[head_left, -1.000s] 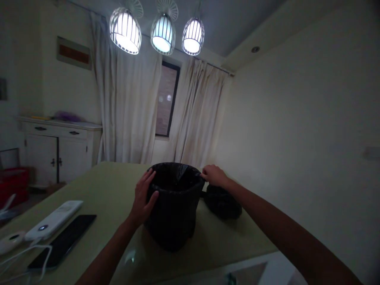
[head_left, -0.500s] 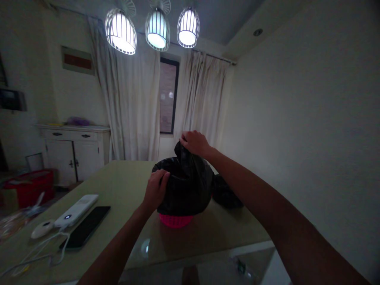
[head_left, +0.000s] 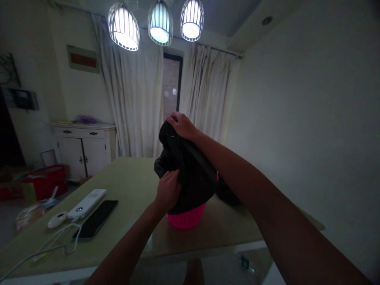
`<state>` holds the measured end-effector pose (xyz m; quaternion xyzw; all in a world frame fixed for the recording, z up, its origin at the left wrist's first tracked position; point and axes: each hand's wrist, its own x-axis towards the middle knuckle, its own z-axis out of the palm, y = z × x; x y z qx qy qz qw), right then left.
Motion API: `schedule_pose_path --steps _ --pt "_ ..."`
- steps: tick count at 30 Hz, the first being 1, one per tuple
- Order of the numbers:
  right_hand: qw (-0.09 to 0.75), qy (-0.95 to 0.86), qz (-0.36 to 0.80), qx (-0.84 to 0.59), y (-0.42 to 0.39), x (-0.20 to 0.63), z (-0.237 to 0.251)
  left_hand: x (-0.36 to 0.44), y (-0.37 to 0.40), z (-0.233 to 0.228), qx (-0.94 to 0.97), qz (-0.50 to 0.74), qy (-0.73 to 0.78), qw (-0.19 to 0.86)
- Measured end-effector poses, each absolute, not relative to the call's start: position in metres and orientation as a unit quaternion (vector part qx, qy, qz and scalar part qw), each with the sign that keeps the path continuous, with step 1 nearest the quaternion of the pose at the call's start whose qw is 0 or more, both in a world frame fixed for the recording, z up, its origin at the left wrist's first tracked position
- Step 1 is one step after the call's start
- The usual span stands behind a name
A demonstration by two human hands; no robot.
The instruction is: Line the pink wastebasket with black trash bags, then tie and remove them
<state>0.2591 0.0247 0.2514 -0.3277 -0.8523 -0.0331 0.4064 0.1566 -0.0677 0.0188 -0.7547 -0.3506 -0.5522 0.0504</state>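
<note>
A black plastic bag (head_left: pixel 194 178) covers most of a pink basket (head_left: pixel 187 218), whose slotted lower part shows beneath it on the table. My right hand (head_left: pixel 182 126) pinches the bag's upper edge and holds it raised above the basket. Lower down, at the bag's near left side, my left hand (head_left: pixel 168 190) is closed on the plastic. The inside of the basket is hidden by the bag. Another black bundle (head_left: pixel 228 194) lies on the table just right of the basket, partly behind my right forearm.
On the table's left lie a dark phone (head_left: pixel 96 218), a white power strip (head_left: pixel 88 202), a small white round device (head_left: pixel 57 219) and white cables (head_left: pixel 67 237). The greenish table (head_left: pixel 133 178) reaches toward the curtains. A white cabinet (head_left: pixel 89 150) and red bag (head_left: pixel 50 180) stand beyond.
My right hand has pulled the bag's edge up and to the left. My left hand has shifted slightly right with its grip. More of the pink basket shows, and the view has turned slightly.
</note>
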Motion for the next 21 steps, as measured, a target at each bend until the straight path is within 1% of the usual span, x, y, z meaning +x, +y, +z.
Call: schedule_pose_path --steps 3,5,8,10,11,13,15,18,21 --pt "0.510 -0.820 0.003 -0.262 0.036 0.246 0.270 0.157 -0.069 0.019 -0.743 -0.568 -0.346 0.079" --pt "0.562 -0.794 0.034 -0.230 0.042 0.242 0.282 0.147 -0.067 0.020 -0.701 -0.605 -0.355 0.125" --pt "0.583 -0.784 0.132 -0.170 0.041 0.239 0.297 0.115 -0.063 0.029 -0.643 -0.639 -0.349 0.240" --pt "0.578 -0.779 0.201 -0.136 0.034 0.241 0.305 0.089 -0.062 0.041 -0.637 -0.617 -0.337 0.317" --pt "0.578 -0.774 0.227 -0.122 0.031 0.242 0.308 0.077 -0.063 0.049 -0.633 -0.598 -0.361 0.334" --pt "0.585 -0.762 0.260 -0.102 0.026 0.245 0.312 0.057 -0.065 0.066 -0.606 -0.571 -0.436 0.342" --pt "0.602 -0.745 0.267 -0.111 0.028 0.248 0.312 0.042 -0.066 0.080 -0.557 -0.572 -0.504 0.329" --pt "0.626 -0.716 0.234 -0.201 0.043 0.252 0.302 0.025 -0.061 0.089 -0.492 -0.594 -0.564 0.296" --pt "0.601 -0.714 0.193 -0.302 0.061 0.254 0.278 0.008 -0.048 0.080 -0.481 -0.579 -0.608 0.254"
